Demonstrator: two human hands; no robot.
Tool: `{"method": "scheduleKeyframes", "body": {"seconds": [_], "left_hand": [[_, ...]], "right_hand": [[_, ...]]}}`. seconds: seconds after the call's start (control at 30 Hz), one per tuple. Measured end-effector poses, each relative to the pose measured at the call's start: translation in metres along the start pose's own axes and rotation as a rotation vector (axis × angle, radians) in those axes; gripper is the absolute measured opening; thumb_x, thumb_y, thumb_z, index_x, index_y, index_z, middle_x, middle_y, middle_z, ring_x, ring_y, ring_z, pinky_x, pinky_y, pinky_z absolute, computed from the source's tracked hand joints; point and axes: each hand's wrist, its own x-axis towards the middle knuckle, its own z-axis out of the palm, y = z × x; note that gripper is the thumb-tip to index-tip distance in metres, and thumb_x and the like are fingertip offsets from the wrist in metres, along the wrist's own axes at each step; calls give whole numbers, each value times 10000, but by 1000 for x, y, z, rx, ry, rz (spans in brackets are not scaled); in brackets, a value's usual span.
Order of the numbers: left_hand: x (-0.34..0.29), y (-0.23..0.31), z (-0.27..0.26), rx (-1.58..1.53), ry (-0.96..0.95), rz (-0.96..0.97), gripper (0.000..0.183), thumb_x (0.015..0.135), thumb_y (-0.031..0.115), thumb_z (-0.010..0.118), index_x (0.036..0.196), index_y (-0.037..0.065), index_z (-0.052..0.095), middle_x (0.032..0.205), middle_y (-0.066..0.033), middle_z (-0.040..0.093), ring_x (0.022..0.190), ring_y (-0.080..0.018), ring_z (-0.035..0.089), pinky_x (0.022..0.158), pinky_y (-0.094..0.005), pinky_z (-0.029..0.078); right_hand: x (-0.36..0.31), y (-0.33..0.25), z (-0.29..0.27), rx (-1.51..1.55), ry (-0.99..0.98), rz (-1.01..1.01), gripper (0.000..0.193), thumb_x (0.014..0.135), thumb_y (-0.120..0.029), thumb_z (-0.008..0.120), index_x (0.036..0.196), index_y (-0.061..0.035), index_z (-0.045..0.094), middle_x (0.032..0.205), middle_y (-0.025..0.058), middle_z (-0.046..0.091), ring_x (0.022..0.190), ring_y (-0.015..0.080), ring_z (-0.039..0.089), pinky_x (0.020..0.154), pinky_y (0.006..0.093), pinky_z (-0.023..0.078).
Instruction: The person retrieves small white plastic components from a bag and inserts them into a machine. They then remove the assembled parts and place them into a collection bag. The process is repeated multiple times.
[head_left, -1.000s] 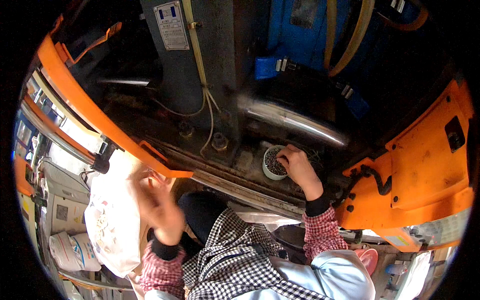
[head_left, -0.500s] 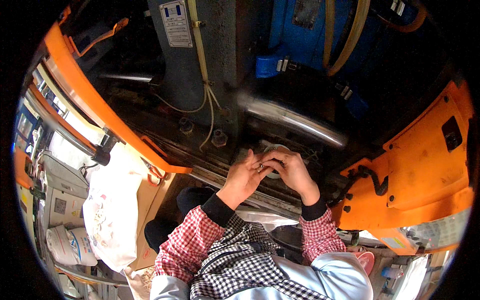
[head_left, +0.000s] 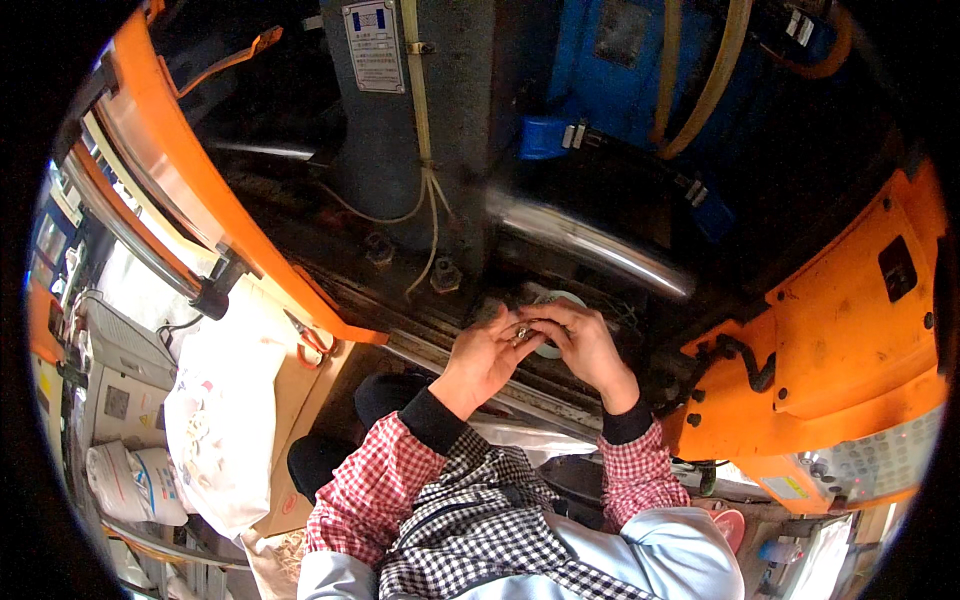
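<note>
My left hand [head_left: 478, 362] and my right hand [head_left: 588, 348] meet in front of me, their fingertips bent together. Between them shows a small shiny metal piece [head_left: 522, 332], too small to name. The left thumb stands up beside it, and the right fingers reach over from the other side. A whitish round container [head_left: 563, 298] is just behind the right hand, mostly hidden by it. Beyond the hands, a polished steel bar [head_left: 595, 245] runs slanting across the dark machine.
A dark machine column [head_left: 420, 140] with a pale cable stands ahead. Orange guards flank me, one at left [head_left: 215, 180] and one at right [head_left: 850, 330]. Scissors [head_left: 310, 340] with orange handles lie on a carton at left, beside a white bag [head_left: 225, 430] holding small parts.
Both hands stay together around the small metal piece, with a slight shift of the fingers. The surroundings have moved slightly in view, and more of the round container's rim shows.
</note>
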Motion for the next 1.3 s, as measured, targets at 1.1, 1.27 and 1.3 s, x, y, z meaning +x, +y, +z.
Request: {"method": "scheduleKeyframes", "body": {"seconds": [1.1, 1.27, 1.3], "left_hand": [[-122, 39, -67, 103, 216, 223, 94, 894, 59, 533, 879, -21, 580, 697, -5, 505, 583, -82, 412, 560, -211, 357], [-126, 43, -56, 15, 42, 274, 107, 898, 81, 515, 910, -13, 563, 718, -10, 507, 613, -83, 413, 577, -213, 352], [-126, 46, -55, 2, 53, 273, 114, 898, 84, 513, 920, -16, 565, 726, -11, 513, 619, -82, 419, 581, -213, 356]], "right_hand": [[-4, -64, 105, -176, -320, -322, 254, 835, -172, 552, 1060, -60, 581, 913, 121, 653, 772, 274, 647, 624, 347, 520], [14, -71, 108, -158, -235, -441, 108, 796, -136, 512, 846, -41, 527, 767, 117, 602, 715, 290, 630, 587, 381, 506], [18, -72, 108, -174, -239, -444, 106, 796, -131, 509, 841, -37, 525, 767, 119, 601, 717, 290, 630, 588, 380, 506]]}}
